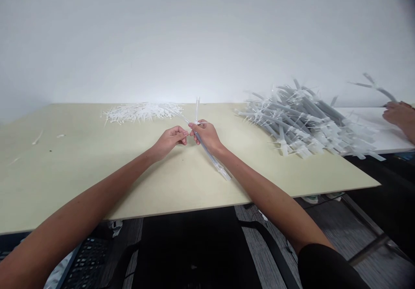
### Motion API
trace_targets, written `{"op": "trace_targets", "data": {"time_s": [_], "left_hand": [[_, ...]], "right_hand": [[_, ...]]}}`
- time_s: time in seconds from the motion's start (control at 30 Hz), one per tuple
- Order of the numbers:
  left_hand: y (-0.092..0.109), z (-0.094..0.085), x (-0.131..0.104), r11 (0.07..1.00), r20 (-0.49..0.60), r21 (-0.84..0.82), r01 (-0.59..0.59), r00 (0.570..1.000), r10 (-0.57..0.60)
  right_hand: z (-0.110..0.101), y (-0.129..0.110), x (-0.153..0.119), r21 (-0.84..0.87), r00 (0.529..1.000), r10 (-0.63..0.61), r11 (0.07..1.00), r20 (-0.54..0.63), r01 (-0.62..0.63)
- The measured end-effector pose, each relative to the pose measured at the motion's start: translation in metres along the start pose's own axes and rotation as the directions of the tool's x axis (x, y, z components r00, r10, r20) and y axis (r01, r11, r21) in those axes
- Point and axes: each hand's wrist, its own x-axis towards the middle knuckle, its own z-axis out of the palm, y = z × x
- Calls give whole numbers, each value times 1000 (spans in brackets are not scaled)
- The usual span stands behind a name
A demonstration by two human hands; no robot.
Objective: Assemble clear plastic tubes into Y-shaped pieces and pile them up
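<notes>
A grey tube assembly (207,150) slants across the middle of the table, with two thin clear branches at its upper end and a clear flat piece at its lower end. Fingers of my right hand (205,135) are closed round it just below the fork. Just left of it, my left hand (171,141) is pinched, its fingertips close to the right fingers; what it grips, if anything, is too small to make out. Behind them lies a pile of small white strips (142,112).
A large heap of similar tube assemblies (301,116) lies on the right of the table (81,172). Beyond it, another person's hand (400,115) holds one more assembly at the right edge. Loose strips lie at the left. A black chair (194,250) stands below the front edge.
</notes>
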Motion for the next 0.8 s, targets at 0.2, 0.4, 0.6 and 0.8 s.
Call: {"op": "trace_targets", "data": {"time_s": [0.2, 0.4, 0.6, 0.8], "left_hand": [[-6, 3, 3, 998, -82, 57, 0, 997, 5], [-12, 4, 5, 998, -149, 65, -8, 989, 17], [-8, -3, 7, 998, -189, 38, -44, 981, 50], [-5, 4, 4, 998, -153, 50, -43, 987, 51]], "right_hand": [[6, 0, -4, 86, 1000, 10, 996, 30, -13], [10, 4, -6, 118, 998, -19, 993, 64, 11], [12, 6, -7, 126, 997, -20, 992, 73, 11], [9, 7, -3, 125, 999, -1, 992, 41, -4]]}}
